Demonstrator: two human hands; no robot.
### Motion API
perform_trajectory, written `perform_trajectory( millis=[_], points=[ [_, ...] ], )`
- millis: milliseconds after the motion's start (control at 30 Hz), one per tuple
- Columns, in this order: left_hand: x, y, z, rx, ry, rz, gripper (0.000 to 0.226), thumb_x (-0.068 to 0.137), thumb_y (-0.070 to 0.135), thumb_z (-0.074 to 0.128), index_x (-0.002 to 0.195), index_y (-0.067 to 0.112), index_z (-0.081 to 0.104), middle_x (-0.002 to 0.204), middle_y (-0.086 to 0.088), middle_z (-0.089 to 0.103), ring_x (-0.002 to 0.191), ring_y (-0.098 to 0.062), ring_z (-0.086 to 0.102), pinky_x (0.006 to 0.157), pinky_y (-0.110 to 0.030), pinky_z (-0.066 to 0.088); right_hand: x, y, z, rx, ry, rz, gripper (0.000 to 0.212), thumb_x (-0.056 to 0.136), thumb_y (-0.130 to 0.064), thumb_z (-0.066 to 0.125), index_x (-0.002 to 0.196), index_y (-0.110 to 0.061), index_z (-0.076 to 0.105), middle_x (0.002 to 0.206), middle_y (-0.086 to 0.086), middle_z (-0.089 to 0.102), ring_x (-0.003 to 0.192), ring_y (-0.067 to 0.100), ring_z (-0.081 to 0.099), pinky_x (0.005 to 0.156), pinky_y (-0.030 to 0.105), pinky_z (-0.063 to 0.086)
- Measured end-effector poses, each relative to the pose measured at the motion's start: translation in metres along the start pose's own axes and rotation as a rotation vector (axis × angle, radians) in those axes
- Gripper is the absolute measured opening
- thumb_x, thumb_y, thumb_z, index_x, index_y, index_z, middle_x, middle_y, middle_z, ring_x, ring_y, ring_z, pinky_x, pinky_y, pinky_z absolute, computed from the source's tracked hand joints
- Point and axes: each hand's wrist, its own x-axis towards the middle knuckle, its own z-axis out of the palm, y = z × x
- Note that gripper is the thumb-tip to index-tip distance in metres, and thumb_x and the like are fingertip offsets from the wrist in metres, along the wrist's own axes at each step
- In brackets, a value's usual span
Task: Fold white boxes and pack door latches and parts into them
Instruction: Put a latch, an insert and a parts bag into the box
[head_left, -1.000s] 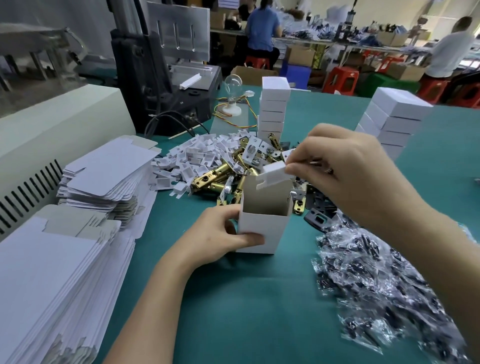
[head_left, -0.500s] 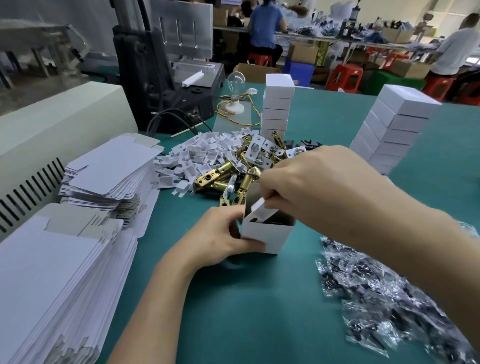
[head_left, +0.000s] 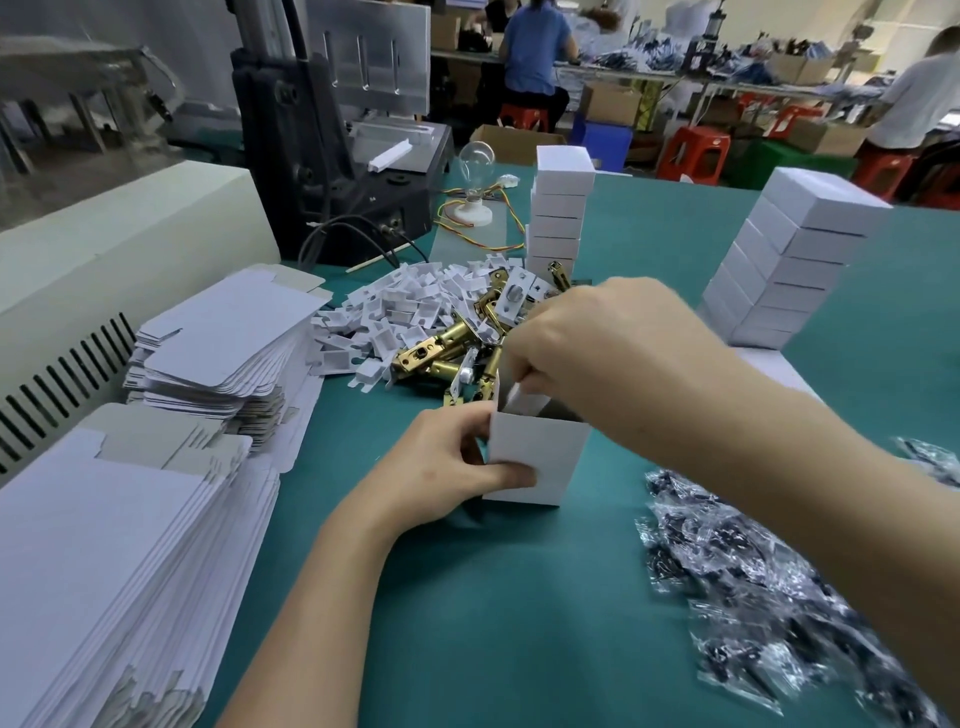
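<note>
1. Head view: a white box (head_left: 537, 457) is stood upright with its mouth open on the green table (head_left: 519, 623). It is set near the middle of the picture, just in front of a heap of brass latches (head_left: 436, 348).
2. The box is gripped by the left hand (head_left: 441, 467). The thumb is laid across the near face and the fingers are curled round the left wall, their tips hidden behind it.
3. The right hand (head_left: 602, 353) is held over the box mouth, its fingers curled and pinched on a white piece (head_left: 522, 399) tilted into the opening. Whether this is a loose part or a flap cannot be told, and the box's inside is mostly covered by the hand.
4. Small white plastic parts (head_left: 395, 306) are heaped beside and behind the latches, touching them.
5. A tall stack of closed boxes (head_left: 561, 208) is seen behind the latches, its foot hidden by them. A leaning stack (head_left: 795, 260) is stood to the right.
6. Flat box blanks (head_left: 104, 545) are piled at the left and cut off by the frame's edge.
7. Clear bags (head_left: 753, 597) are strewn at the right, partly hidden under the right forearm. Their dark contents are too blurred to be made out.
</note>
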Motion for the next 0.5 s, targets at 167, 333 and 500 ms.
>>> perform_trajectory(
  millis=[167, 333, 500],
  points=[
    [0.000, 0.000, 0.002, -0.026, 0.031, -0.030, 0.033, 0.072, 0.048, 0.082, 0.103, 0.055, 0.071, 0.099, 0.017, 0.076, 0.073, -0.013, 0.059, 0.066, -0.027, 0.052, 0.003, -0.001, 0.009, 0.274, 0.073, 0.054, 0.020, 0.101, -0.028, 0.055, 0.111, -0.028, 0.072, 0.099, -0.004, 0.073, 0.094, 0.026, 0.067, 0.074, 0.035, 0.054],
    [0.000, -0.001, 0.001, -0.019, 0.051, -0.028, 0.041, 0.080, 0.043, 0.084, 0.117, 0.054, 0.070, 0.106, 0.017, 0.076, 0.068, 0.000, 0.059, 0.061, -0.019, 0.051, -0.012, 0.066, 0.031, 0.485, 0.415, 0.350, 0.018, 0.100, -0.024, 0.059, 0.111, -0.027, 0.074, 0.106, -0.003, 0.075, 0.092, 0.025, 0.067, 0.080, 0.047, 0.058],
    [0.001, 0.000, 0.002, -0.012, 0.058, -0.012, 0.039, 0.084, 0.035, 0.086, 0.115, 0.052, 0.071, 0.105, 0.019, 0.077, 0.065, 0.004, 0.056, 0.063, -0.012, 0.047, -0.014, 0.092, 0.090, 0.367, -0.284, 0.418, 0.023, 0.097, -0.037, 0.066, 0.100, -0.016, 0.077, 0.095, 0.001, 0.076, 0.084, 0.020, 0.070, 0.081, 0.042, 0.062]
  ],
)
